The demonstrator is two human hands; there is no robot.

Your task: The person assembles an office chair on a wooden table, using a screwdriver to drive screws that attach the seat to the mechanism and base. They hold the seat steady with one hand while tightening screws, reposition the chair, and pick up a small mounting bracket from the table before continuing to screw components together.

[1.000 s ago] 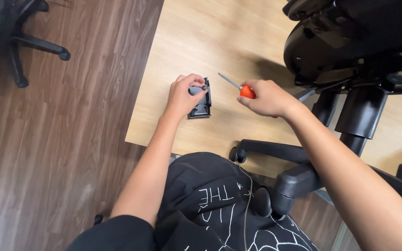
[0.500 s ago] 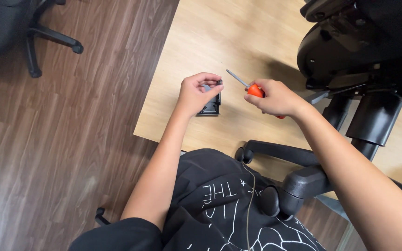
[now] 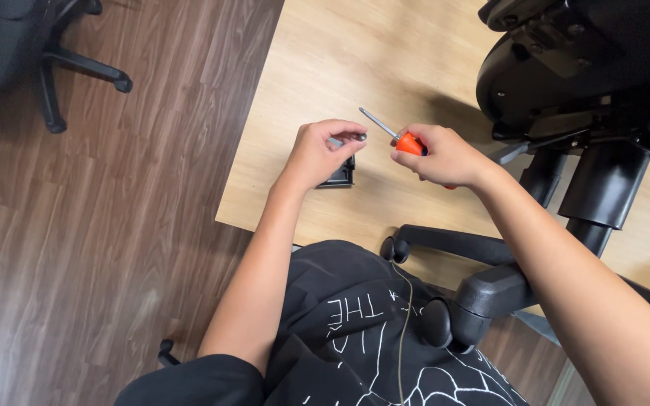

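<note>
One small grey screw [image 3: 358, 137] is pinched between the thumb and forefinger of the left hand [image 3: 323, 153], whose other fingers curl loosely inward; the screw is held in the air just above the pale wooden board [image 3: 317, 68] that lies on the floor. Under that hand, partly hidden by it, sits one small black box-like part [image 3: 340, 177], resting flat on the board. Just beside the screw, to its right, is the slim metal shaft of one screwdriver [image 3: 393, 136] with an orange handle. The right hand [image 3: 441, 156] is wrapped closed around that handle, so that only a short piece of orange shows, and the shaft points up and to the left toward the screw; tip and screw are near each other but apart. To the right stands one black office chair [image 3: 588, 68] tipped on its side on the board, its seat underside facing the person, with one thick black column [image 3: 599, 188] and two castor wheels [image 3: 394, 249] showing on the star base close to the person's lap. The person wears a black shirt [image 3: 355, 331] with white drawing on it. Around the board is dark wood-plank floor [image 3: 99, 240], and at the upper left part of a second office chair [image 3: 47, 53] shows, well apart from both hands.
</note>
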